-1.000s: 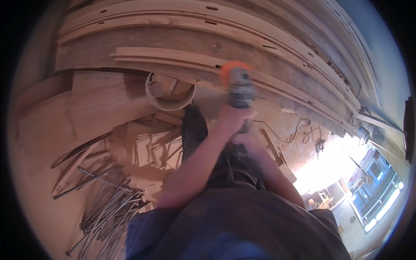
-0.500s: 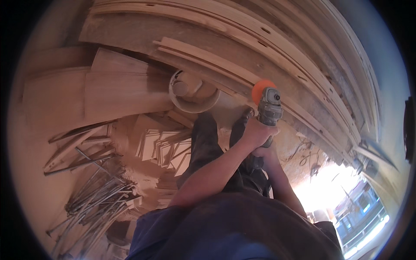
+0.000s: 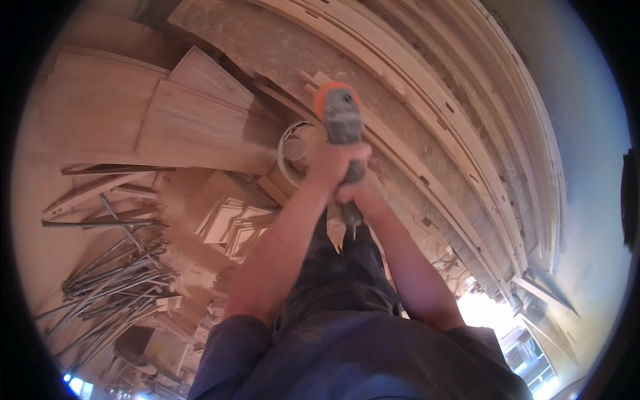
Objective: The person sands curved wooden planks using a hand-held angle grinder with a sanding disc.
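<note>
Both of my hands grip a grey angle grinder [image 3: 343,120] with an orange disc [image 3: 328,93] at its far end. My left hand [image 3: 331,162] is closed around the body just behind the grinder's head. Lower down, my right hand [image 3: 360,189] wraps the rear part of the handle, its fingers partly hidden. The disc lies over the left end of a narrow wooden strip [image 3: 393,155] on the bench; whether it touches the wood I cannot tell.
Long slotted timbers [image 3: 407,75] run across the bench beyond the strip. A dusty round bucket [image 3: 285,163] stands left of my hands. Large panels [image 3: 207,123] lean at the left, above small stacked boards [image 3: 233,227] and a pile of metal bars [image 3: 110,283].
Both hands have carried the grinder left and farther away along the strip, toward its left end. My arms are stretched out more, and the whole view has turned somewhat.
</note>
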Available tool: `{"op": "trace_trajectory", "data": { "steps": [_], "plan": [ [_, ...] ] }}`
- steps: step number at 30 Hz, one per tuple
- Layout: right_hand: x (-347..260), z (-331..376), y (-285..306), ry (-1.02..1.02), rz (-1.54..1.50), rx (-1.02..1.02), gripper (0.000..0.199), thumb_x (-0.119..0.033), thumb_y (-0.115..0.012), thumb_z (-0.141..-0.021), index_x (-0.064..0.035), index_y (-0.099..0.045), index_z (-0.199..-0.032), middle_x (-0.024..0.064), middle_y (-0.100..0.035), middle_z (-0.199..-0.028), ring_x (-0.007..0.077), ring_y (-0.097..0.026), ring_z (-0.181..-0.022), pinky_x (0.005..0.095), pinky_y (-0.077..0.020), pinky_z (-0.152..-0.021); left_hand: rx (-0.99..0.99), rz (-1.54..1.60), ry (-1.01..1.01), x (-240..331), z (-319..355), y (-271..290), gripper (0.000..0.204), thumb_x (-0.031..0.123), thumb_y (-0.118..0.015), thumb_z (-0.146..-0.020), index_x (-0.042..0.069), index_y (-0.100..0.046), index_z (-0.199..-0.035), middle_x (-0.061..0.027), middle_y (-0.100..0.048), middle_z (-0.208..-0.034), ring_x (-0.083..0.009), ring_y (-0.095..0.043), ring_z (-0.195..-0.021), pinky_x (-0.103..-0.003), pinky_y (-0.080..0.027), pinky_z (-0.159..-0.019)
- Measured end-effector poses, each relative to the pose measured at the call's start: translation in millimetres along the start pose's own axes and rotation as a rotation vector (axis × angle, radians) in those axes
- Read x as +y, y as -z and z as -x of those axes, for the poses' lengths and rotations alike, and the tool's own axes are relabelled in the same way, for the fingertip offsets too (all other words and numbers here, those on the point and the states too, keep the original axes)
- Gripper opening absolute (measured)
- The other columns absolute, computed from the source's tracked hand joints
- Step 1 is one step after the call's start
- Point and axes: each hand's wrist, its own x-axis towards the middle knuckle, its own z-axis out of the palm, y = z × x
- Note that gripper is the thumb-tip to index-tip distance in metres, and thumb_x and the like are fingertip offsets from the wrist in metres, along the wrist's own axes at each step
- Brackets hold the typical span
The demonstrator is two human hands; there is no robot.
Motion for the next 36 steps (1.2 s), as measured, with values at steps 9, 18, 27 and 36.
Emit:
{"op": "trace_trajectory", "data": {
  "steps": [9, 18, 27, 36],
  "plan": [
    [-37.2, -41.4, -32.2, -0.041, 0.128, -0.002, 0.067, 0.001, -0.074, -0.061, -0.0032, -0.053, -0.124, 0.0048, -0.063, -0.09, 0.0157, -0.064, -0.076, 0.0345, -0.0553, -0.068, 0.052, 0.195, 0.079, 57.6, -10.5, 26.8, 0.021, 0.02, -0.082, -0.078, 0.003, -0.071, -0.083, -0.007, -0.069, -0.073, -0.016, -0.066, -0.066, -0.033, -0.051, -0.062],
    [19.9, -8.3, -10.7, 0.024, -0.099, 0.043, 0.052, -0.001, -0.074, -0.062, -0.0028, -0.059, -0.112, 0.0044, -0.065, -0.091, 0.0157, -0.065, -0.078, 0.033, -0.0542, -0.07, -0.043, -0.109, 0.1, 14.6, -5.3, 11.6, 0.02, 0.02, -0.081, -0.079, 0.003, -0.071, -0.081, -0.0061, -0.069, -0.076, -0.0163, -0.067, -0.069, -0.031, -0.053, -0.067],
    [23.0, 8.4, 7.9, 0.051, 0.056, 0.116, 0.088, -0.005, -0.077, -0.058, 0.0011, -0.047, -0.14, 0.0069, -0.065, -0.101, 0.0165, -0.064, -0.087, 0.0308, -0.0549, -0.076, -0.056, -0.045, 0.123, 0.3, 10.9, -13.6, 0.017, 0.015, -0.074, -0.085, -0.001, -0.068, -0.086, -0.0112, -0.068, -0.078, -0.0227, -0.069, -0.072, -0.035, -0.056, -0.07],
    [83.0, 93.0, 107.1, -0.017, 0.027, 0.281, 0.106, -0.015, -0.083, -0.054, 0.0064, -0.043, -0.149, 0.0167, -0.071, -0.103, 0.0232, -0.071, -0.09, 0.0349, -0.0583, -0.079, -0.138, -0.129, 0.246, -109.0, 32.4, -100.1, 0.019, 0.016, -0.077, -0.084, -0.001, -0.069, -0.087, -0.0095, -0.07, -0.078, -0.0199, -0.069, -0.07, -0.034, -0.055, -0.069]
  ]
}}
